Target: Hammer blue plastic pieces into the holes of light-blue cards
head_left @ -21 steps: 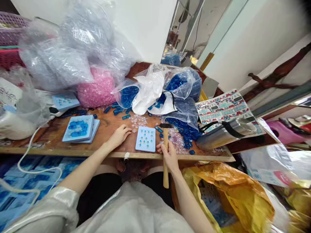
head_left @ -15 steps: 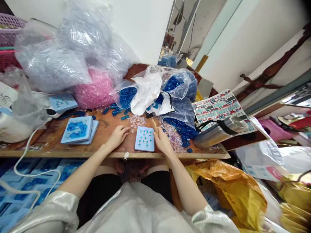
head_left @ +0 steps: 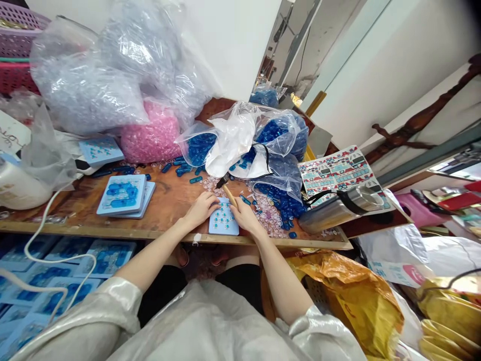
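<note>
My right hand grips the wooden handle of a small hammer. Its black head points up and left, over the far edge of a light blue board. Teal pieces in white fittings stand in rows on that board, which lies flat near the table's front edge. My left hand is at the board's upper left corner, fingers drawn together; anything between the fingertips is too small to make out. Clear plastic rings and blue capsule-shaped pieces lie just beyond my hands.
Stacked blue boards sit to the left on the wooden table. Open bags of blue pieces and a pink bag line the back. A steel flask lies tilted at right. A white cable hangs over the left edge.
My left hand has moved right from the bare tabletop to the board's corner. The hammer in my right hand has swung left, its head now above the board's far edge.
</note>
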`<act>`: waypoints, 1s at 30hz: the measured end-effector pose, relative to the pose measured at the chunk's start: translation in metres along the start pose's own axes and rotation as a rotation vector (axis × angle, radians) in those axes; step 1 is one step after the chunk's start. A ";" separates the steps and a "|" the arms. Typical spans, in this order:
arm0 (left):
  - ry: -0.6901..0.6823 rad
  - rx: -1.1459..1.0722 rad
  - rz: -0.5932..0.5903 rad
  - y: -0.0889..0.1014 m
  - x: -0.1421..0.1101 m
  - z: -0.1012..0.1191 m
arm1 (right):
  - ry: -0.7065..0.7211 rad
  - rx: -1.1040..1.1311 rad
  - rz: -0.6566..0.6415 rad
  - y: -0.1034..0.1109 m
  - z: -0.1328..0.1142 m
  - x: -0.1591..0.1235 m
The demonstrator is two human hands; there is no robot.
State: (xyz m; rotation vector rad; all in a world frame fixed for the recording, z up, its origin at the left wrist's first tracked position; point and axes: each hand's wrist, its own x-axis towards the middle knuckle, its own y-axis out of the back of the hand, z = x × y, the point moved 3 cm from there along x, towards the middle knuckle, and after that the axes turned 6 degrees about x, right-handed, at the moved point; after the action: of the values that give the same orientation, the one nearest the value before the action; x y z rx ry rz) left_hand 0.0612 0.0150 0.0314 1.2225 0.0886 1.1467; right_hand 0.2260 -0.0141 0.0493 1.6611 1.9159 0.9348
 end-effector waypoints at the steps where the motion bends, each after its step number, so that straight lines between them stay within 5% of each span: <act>1: 0.016 -0.009 0.007 -0.001 0.000 -0.001 | 0.006 -0.001 0.016 0.002 -0.002 -0.003; 7: 0.183 -0.181 0.012 -0.004 -0.003 -0.008 | 0.065 -0.012 0.104 0.012 -0.026 -0.043; 13: 0.243 -0.219 0.012 -0.010 -0.008 -0.011 | -0.067 -0.123 0.052 0.008 -0.032 -0.063; 17: 0.199 -0.156 0.094 0.002 -0.010 -0.011 | 0.009 -0.045 0.207 0.014 -0.039 -0.062; 20: 0.173 0.001 0.180 0.016 -0.012 -0.020 | 0.000 -0.008 0.181 0.013 -0.036 -0.065; 25: 0.031 0.097 -0.037 0.015 -0.015 -0.033 | -0.057 0.057 0.186 0.009 -0.027 -0.072; 30: 0.118 0.169 -0.021 0.014 -0.018 -0.032 | -0.030 0.115 0.210 0.011 -0.024 -0.074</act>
State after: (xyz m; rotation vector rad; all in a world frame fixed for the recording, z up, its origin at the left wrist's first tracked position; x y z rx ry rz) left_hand 0.0248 0.0226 0.0198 1.2989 0.2918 1.2115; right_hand 0.2304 -0.0911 0.0662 1.9626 1.8322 0.8855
